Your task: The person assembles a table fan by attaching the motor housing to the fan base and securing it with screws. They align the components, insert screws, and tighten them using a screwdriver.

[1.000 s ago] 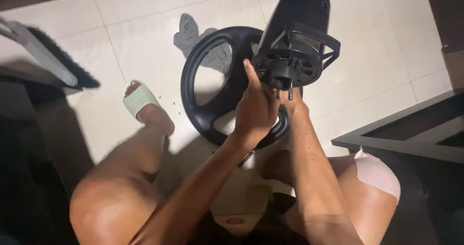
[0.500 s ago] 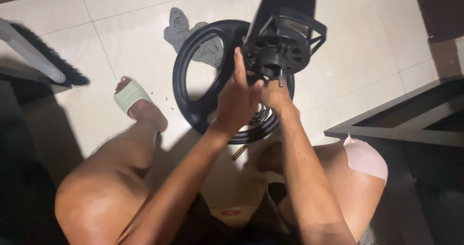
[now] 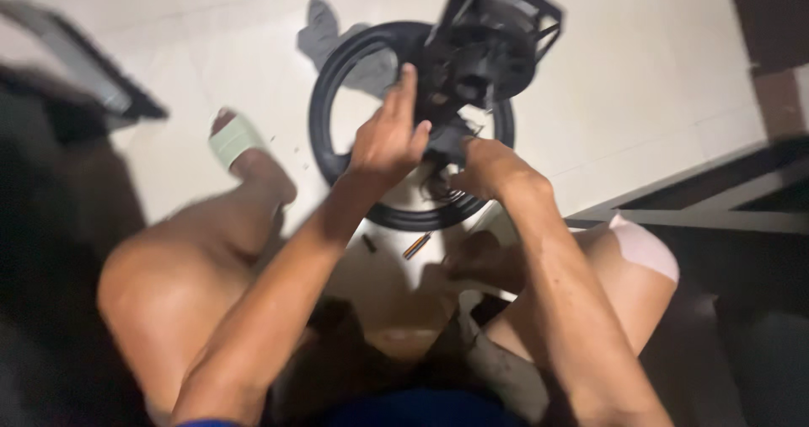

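while motor (image 3: 480, 52) sits bare above both hands, left hand (image 3: 386, 140) open, fingers up against it; right hand (image 3: 487, 164) grip unclear; ring (image 3: 324, 132) detached behind.

We see a floor of pale glossy tiles (image 3: 666, 73), brightly lit across the upper frame and sinking into deep shadow at the left edge. At the right edge stands a dark furniture frame (image 3: 716, 212). A grey cloth (image 3: 324, 31) lies crumpled at the top centre.
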